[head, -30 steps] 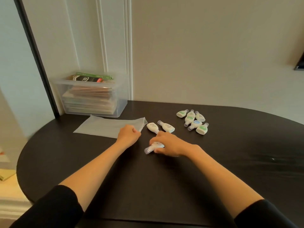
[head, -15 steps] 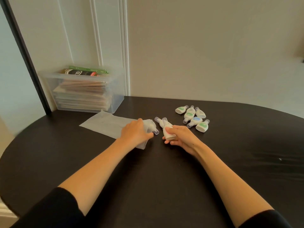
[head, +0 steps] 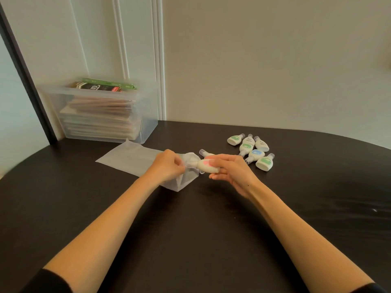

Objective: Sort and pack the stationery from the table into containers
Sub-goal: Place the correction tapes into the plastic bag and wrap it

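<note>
Our left hand pinches open the mouth of the translucent pouch on the table, and our right hand grips the pink-labelled corrector, tip at that mouth; we should hold the lip wide and slide it in nose-first.

I count eight correction tapes on the table: six clustered toward its far edge, a pink-labelled tape in the right hand, and another tape just behind, partly hidden. One translucent pouch. One clear box at the far-left corner.
</note>
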Motion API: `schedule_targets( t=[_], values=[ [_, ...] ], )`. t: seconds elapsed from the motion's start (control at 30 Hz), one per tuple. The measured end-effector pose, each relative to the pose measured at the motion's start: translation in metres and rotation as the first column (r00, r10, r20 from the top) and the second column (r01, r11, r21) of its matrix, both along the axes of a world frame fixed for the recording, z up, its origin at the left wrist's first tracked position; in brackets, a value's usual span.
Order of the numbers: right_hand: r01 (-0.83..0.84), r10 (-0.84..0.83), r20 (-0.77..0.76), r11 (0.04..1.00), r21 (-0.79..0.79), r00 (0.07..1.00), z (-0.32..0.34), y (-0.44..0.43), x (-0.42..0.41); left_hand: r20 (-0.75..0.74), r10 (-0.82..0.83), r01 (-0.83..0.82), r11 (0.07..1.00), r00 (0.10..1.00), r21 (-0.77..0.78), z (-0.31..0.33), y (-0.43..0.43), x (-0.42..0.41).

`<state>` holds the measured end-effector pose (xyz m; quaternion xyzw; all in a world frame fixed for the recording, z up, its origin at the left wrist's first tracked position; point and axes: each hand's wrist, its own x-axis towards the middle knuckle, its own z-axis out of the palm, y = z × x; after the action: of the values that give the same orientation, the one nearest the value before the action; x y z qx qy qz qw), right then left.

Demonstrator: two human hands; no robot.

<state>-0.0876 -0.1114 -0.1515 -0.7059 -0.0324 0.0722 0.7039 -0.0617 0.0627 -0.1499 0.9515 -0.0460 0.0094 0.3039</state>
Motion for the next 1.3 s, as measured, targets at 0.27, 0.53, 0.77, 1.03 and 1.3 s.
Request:
schedule_targets(
  t=[0.27, 0.53, 0.77, 1.03, 1.3],
  values=[
    [0.222, -0.218, 0.057, 0.971, -0.089, 0.974, -0.006, 0.038, 0.002, 0.077, 0.043, -0.033, 0.991, 0.996, -0.127, 0.004, -0.003, -0.002],
    [0.068, -0.081, -0.02, 0.93, -0.362, 0.997, -0.009, 0.05, 0.008, 0.081, 0.071, -0.057, 0.986, 0.994, -0.16, -0.001, 0.006, 0.002],
    [-0.065, 0.066, -0.018, 0.822, -0.566, 0.998, -0.005, 0.034, 0.013, 0.145, 0.089, -0.115, 0.975, 0.985, 0.188, -0.009, 0.0, -0.004],
    [0.29, -0.109, 0.32, 0.747, -0.599, 0.941, -0.012, 0.026, 0.015, 0.227, 0.217, -0.235, 0.97, 0.949, 0.055, -0.011, 0.008, -0.005],
    [0.344, 0.042, 0.389, 0.388, -0.855, 0.92, -0.024, 0.029, 0.024, 0.226, 0.178, -0.213, 0.966, 0.958, 0.144, -0.013, 0.007, -0.005]
  ],
)
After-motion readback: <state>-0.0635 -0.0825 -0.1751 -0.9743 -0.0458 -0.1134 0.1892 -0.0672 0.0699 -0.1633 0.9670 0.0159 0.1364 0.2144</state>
